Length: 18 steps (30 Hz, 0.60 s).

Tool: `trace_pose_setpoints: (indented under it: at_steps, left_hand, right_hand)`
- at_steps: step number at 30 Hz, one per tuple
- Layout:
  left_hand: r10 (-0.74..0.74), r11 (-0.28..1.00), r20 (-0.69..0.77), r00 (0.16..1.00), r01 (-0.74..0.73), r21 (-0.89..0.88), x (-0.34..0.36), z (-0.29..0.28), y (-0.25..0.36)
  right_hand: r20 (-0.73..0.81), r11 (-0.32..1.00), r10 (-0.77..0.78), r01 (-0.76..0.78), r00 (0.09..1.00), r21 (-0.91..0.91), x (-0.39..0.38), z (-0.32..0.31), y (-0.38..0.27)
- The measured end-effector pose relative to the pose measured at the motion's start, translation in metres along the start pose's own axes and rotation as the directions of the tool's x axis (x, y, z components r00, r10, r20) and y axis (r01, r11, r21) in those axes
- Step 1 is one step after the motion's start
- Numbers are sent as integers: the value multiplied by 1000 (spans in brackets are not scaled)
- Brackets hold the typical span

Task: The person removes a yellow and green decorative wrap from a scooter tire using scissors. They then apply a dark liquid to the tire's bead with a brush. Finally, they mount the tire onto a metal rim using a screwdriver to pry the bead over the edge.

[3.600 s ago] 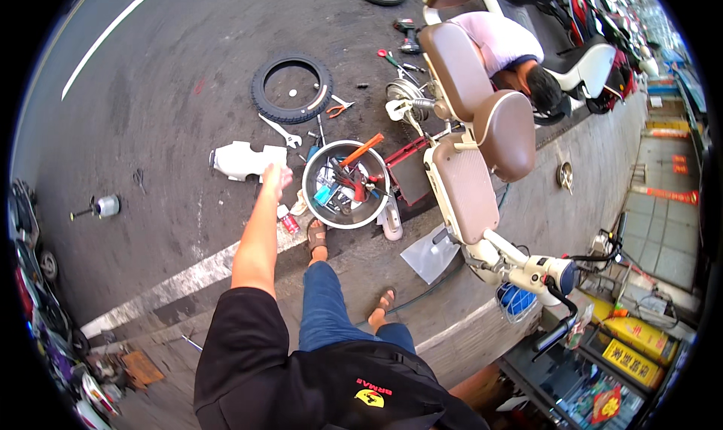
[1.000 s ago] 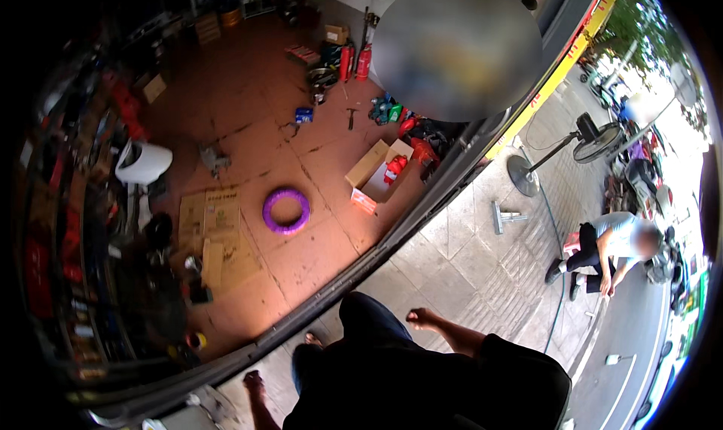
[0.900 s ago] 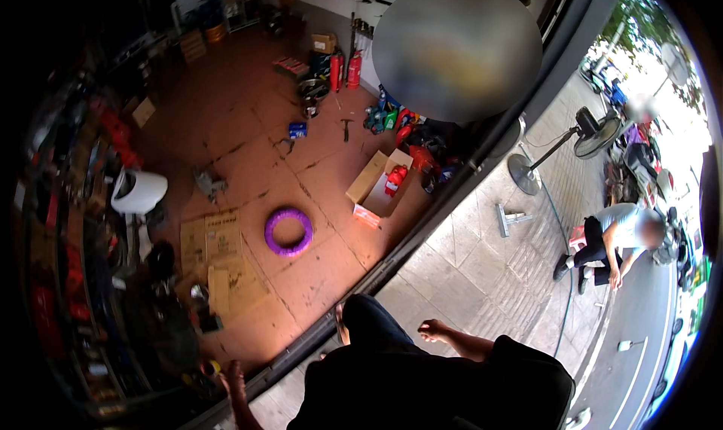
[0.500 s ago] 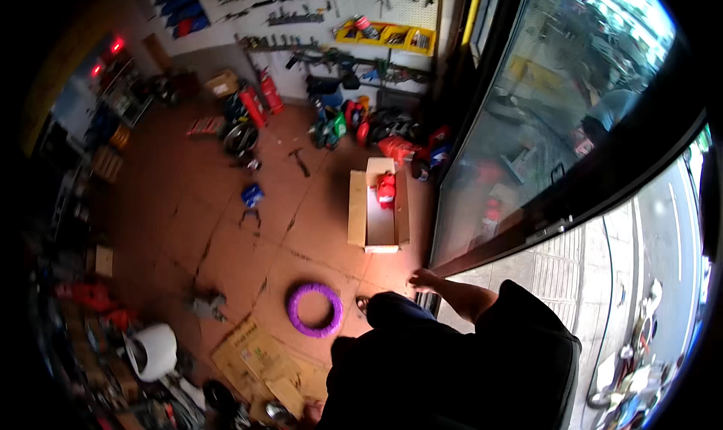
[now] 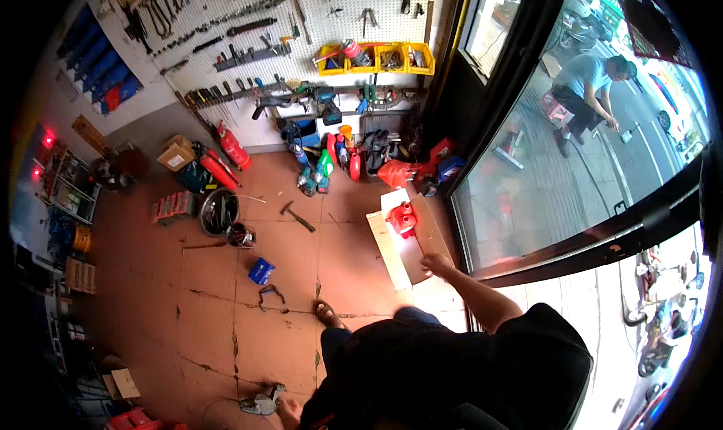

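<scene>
An open cardboard box (image 5: 388, 251) stands on the floor ahead of me, by the glass door, with its flaps up. Inside it, toward the far end, sits a red plastic container (image 5: 402, 221) with spouts or caps on top. My right hand (image 5: 435, 264) reaches down to the box's right side, its fingers closed on the near part of the flap. Low in the view, my left hand (image 5: 288, 412) hangs beside my body, partly hidden, and its fingers do not show well. Nearest to it in the picture is a grey tool (image 5: 262, 401) on the floor.
A hammer (image 5: 298, 216), a blue box (image 5: 261, 271) and a metal bowl (image 5: 219, 211) lie on the red floor. Fire extinguishers (image 5: 235, 147) and bottles line the wall under yellow bins (image 5: 376, 59). The glass door (image 5: 520, 204) borders my right side; a person (image 5: 584, 91) shows in it.
My body and view have moved closer to the box. My right hand has gone from short of the box onto its flap. The purple ring on the floor has left the view.
</scene>
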<state>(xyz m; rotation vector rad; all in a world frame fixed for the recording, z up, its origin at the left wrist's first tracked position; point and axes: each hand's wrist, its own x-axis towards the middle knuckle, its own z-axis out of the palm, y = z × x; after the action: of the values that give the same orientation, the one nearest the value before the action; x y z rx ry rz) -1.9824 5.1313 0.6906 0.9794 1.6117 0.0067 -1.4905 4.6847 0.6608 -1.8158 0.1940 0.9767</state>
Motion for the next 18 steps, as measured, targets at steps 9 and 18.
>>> trace_pose_setpoints:
  at_steps: [9, 18]
  left_hand:
    - [460, 842, 255, 850, -509, 179, 138, 98, 536]
    - [291, 792, 484, 825, -492, 363, 218, 266, 581]
  right_hand:
    - [-143, 855, 517, -501, 844, 132, -52, 65, 28]
    - [-50, 967, 229, -222, 972, 123, 174, 100, -146]
